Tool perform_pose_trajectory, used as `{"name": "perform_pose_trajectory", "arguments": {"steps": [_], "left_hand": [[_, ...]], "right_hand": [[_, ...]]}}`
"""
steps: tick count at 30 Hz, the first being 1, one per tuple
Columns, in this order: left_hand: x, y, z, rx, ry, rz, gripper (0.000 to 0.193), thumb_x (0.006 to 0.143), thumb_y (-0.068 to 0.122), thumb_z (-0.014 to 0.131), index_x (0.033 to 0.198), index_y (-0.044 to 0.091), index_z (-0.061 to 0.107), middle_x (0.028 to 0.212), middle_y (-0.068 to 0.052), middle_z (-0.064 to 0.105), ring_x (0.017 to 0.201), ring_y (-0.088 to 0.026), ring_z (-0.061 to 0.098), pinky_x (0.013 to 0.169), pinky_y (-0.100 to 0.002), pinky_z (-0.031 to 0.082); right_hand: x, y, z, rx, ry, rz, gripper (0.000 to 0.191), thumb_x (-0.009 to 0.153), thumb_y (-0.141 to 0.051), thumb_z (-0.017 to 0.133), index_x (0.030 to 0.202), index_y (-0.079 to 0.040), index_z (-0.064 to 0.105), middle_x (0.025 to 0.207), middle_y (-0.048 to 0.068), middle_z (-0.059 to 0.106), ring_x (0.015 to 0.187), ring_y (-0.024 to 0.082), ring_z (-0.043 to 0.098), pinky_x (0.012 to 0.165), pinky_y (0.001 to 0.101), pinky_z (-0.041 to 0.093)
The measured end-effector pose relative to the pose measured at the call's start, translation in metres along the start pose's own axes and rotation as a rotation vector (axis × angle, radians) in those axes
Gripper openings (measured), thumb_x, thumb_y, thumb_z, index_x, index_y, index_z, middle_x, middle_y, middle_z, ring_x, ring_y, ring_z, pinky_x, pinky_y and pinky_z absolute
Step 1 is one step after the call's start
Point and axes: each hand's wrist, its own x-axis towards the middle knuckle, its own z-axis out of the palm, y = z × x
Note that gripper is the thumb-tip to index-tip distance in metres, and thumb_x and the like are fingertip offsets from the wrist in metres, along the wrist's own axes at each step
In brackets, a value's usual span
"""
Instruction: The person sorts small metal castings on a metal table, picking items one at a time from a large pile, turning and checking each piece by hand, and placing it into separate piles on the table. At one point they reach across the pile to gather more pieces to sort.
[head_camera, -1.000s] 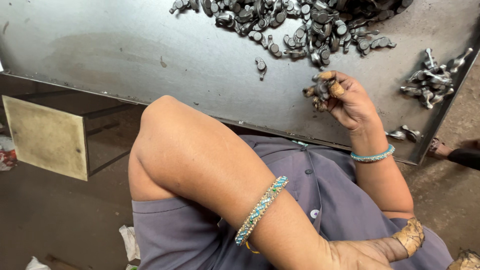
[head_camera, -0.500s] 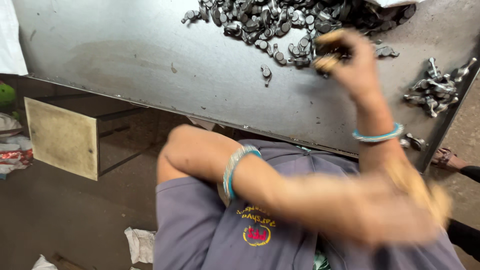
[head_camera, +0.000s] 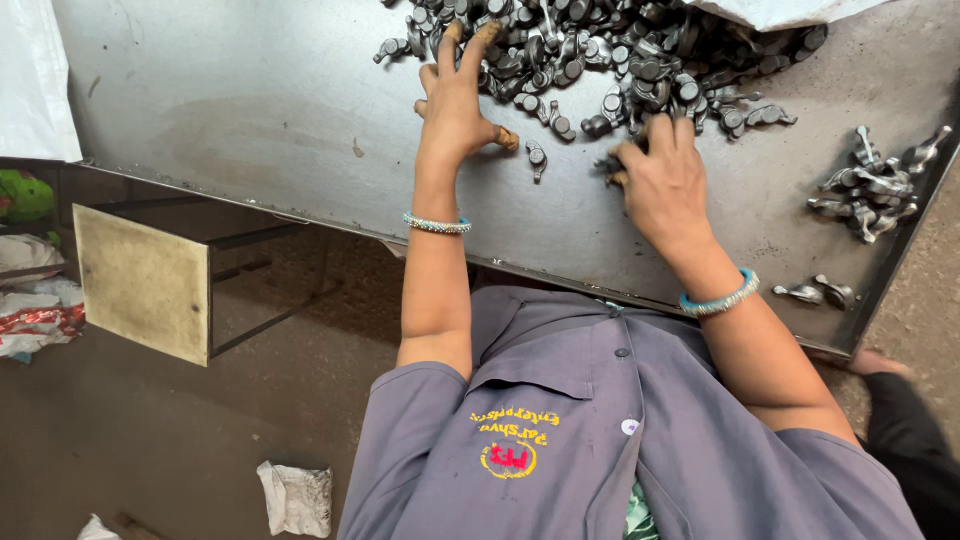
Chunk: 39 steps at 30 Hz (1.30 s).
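Spanning most of the view, the grey metal desk (head_camera: 250, 110) carries a large heap of dark metal parts (head_camera: 620, 50) along its far edge. A smaller cluster of parts (head_camera: 870, 185) lies by its right edge. The left hand (head_camera: 455, 105) rests flat, fingers spread, touching the heap's near fringe. The right hand (head_camera: 665, 180) has its grip curled shut on a small part (head_camera: 610, 165) just beside the heap.

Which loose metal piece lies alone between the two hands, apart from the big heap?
The single small dark metal piece on the bare steel table, just right of the left hand thumb. The others are heaped in the large pile or the right-side cluster.
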Motion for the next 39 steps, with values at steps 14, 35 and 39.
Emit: {"name": "perform_pose_trajectory", "arguments": {"steps": [14, 35, 39], "left_hand": [[-0.075, 0.039, 0.061, -0.329, 0.043, 0.242, 0.108, 0.047, 0.014, 0.100, 0.141, 0.011, 0.048, 0.129, -0.015, 0.054, 0.111, -0.043, 0.054, 0.095, -0.051, 0.050], [-0.120, 0.075, 0.084, -0.472, 0.031, 0.209, 0.063, 0.063, 0.008, 0.089, 0.120, 0.007, 0.063, 0.124, -0.020, 0.049, 0.102, -0.043, 0.064, 0.084, -0.049, 0.056], [-0.120, 0.074, 0.078, -0.481, 0.002, 0.169, 0.068, 0.062, 0.010, 0.091, 0.123, 0.009, 0.061, 0.124, -0.020, 0.047, 0.101, -0.043, 0.064, 0.081, -0.049, 0.056]], "right_hand": [[-0.073, 0.021, -0.029, 0.651, 0.157, 0.358, 0.030, 0.082, 0.002, 0.080, 0.111, -0.001, 0.072, 0.109, 0.011, 0.069, 0.094, 0.021, 0.072, 0.083, 0.0301, 0.060], [-0.074, 0.069, -0.023, 1.495, -0.502, 0.641, 0.042, 0.090, -0.012, 0.078, 0.124, 0.008, 0.066, 0.102, 0.013, 0.072, 0.090, 0.017, 0.068, 0.075, 0.0286, 0.055], [-0.033, 0.072, -0.050, 1.535, -0.114, 0.531, 0.037, 0.085, -0.005, 0.079, 0.118, -0.007, 0.060, 0.104, 0.012, 0.073, 0.091, 0.016, 0.072, 0.078, 0.0265, 0.059]]}}
